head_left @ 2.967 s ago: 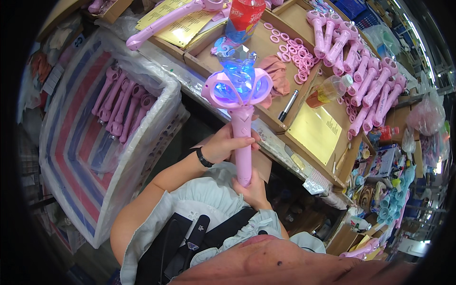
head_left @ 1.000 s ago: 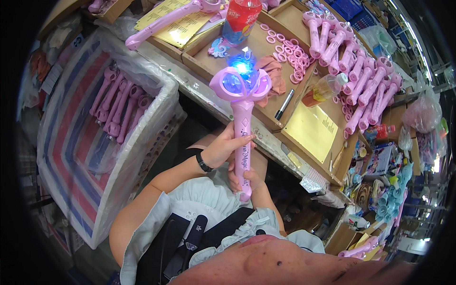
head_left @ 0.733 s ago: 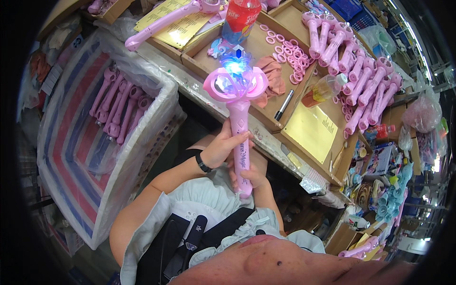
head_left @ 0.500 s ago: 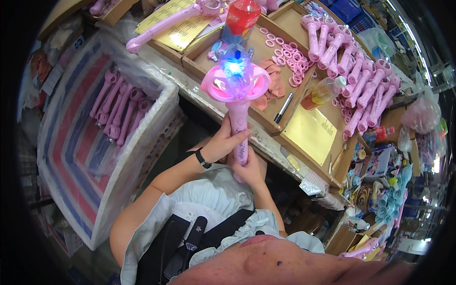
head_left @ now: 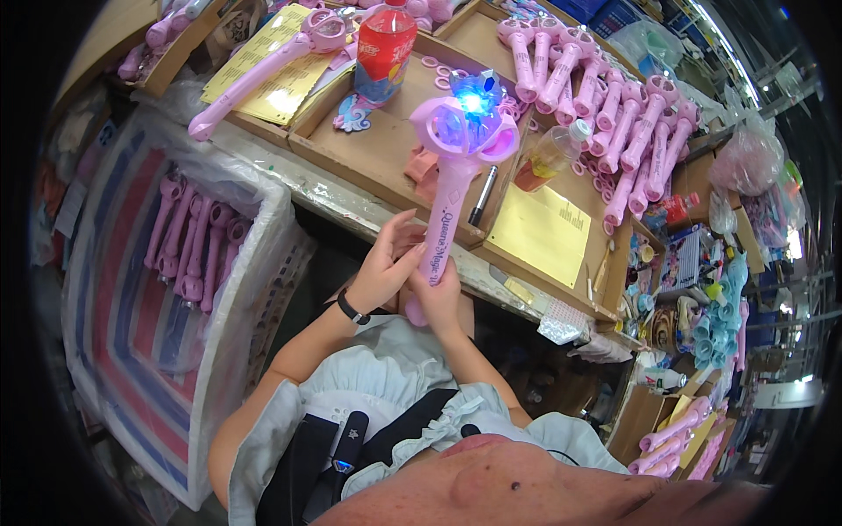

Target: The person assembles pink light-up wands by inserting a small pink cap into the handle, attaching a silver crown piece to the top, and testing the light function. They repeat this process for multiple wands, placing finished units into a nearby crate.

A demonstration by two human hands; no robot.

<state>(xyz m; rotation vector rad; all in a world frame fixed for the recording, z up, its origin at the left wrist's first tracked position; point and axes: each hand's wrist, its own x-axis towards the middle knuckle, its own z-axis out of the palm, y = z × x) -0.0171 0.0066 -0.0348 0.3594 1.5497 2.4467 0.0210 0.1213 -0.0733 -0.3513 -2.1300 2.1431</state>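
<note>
- Head view, everything placed off the pink toy wand (head_left: 449, 188): it's held upright in front of the person, over the near edge of the wooden tray table (head_left: 377, 158), and the ring-shaped head is lit up blue in the middle.
- Left hand (head_left: 386, 272) is on the left side of the wand's lower handle, fingers curled round it with the fingertips pressing the shaft. There's a black wristband (head_left: 352, 309) just below that hand.
- Right hand (head_left: 436, 294) is wrapped closed around the bottom of the handle, right under and beside the left hand, so both are gripping the same stick.
- Right behind the wand head: a red drink bottle (head_left: 383, 42) a bit to its left, and a clear bottle with orange liquid (head_left: 548, 156) lying just to its right.
- A black pen (head_left: 482, 195) lies in the tray just right of the wand's shaft, and a yellow sheet (head_left: 544, 232) sits further right of that.
- Up and right of the wand head there's a whole row of pink wand bodies (head_left: 605, 105) laid side by side.
- Far left of the wand, a lone finished pink wand (head_left: 263, 70) lies on yellow papers.
- Down-left of the wand, a plastic-lined striped sack (head_left: 140, 316) holds more pink handles (head_left: 189, 241).
</note>
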